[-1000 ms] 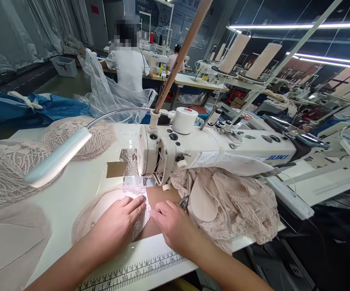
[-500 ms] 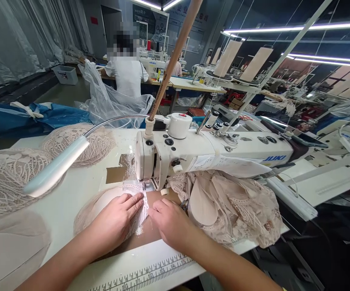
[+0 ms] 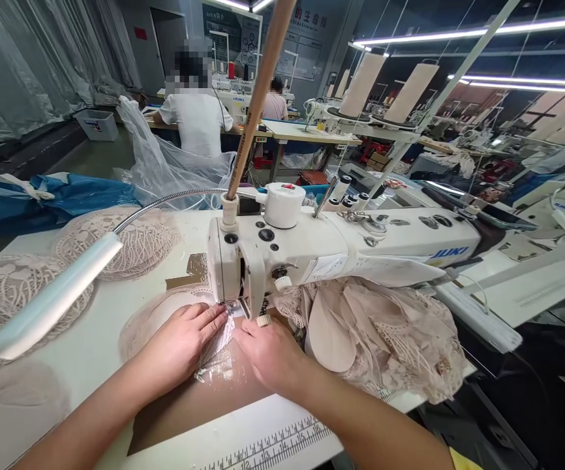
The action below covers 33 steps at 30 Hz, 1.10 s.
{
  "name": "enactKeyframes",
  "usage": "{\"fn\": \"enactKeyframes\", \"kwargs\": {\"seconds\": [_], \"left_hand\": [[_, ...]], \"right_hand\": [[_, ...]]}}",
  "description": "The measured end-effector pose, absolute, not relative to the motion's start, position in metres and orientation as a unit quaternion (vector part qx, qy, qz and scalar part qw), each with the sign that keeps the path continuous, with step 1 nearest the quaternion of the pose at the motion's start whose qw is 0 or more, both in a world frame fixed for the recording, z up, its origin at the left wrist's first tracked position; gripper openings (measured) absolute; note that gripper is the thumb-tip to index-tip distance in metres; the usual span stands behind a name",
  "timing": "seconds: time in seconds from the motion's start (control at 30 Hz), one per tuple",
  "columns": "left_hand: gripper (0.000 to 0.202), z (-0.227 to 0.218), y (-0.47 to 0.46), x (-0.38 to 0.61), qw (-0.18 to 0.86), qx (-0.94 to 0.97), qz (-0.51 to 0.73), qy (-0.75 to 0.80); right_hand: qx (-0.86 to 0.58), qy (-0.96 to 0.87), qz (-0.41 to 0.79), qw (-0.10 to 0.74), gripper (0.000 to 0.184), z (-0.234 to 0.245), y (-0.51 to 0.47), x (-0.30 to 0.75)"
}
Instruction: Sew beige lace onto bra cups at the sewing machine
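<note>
At the needle end of a white sewing machine (image 3: 321,245), my left hand (image 3: 182,339) lies flat on a beige lace cup piece (image 3: 138,323), fingers stretched toward the presser foot. Close by on the right, my right hand (image 3: 273,352) is closed, thumb and fingertips pinched at the lace edge just in front of the needle area. The fingertips partly hide that edge. Under both hands lies a brown board (image 3: 199,405) with shiny clear film on it. A heap of beige lace garment pieces (image 3: 390,333) rests right of my right hand.
Stacked lace cups (image 3: 116,245) lie at the left, below a bendable lamp (image 3: 57,297). A printed ruler (image 3: 282,447) runs along the table's front edge. Thread cones (image 3: 363,85) stand behind the machine. A person in a white shirt (image 3: 194,124) sits ahead.
The lace under my hands has moved up toward the needle, and both hands sit closer to the presser foot. More of the brown board shows in front. The camera view has shifted slightly.
</note>
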<state>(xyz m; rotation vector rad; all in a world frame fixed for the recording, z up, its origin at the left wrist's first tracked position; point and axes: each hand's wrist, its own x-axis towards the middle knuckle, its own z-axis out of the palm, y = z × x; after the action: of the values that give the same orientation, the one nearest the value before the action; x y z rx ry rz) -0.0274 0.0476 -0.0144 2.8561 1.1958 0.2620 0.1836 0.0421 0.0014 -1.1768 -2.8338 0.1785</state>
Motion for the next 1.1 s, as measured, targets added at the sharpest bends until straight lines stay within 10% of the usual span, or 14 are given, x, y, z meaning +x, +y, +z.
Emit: {"fn": "enactKeyframes", "kwargs": {"seconds": [1.1], "left_hand": [[0.036,-0.012,0.069,-0.030,0.062,0.911,0.181,0.365]], "right_hand": [[-0.424,-0.892,0.082,0.129,0.045,-0.012,0.051,0.183]]}}
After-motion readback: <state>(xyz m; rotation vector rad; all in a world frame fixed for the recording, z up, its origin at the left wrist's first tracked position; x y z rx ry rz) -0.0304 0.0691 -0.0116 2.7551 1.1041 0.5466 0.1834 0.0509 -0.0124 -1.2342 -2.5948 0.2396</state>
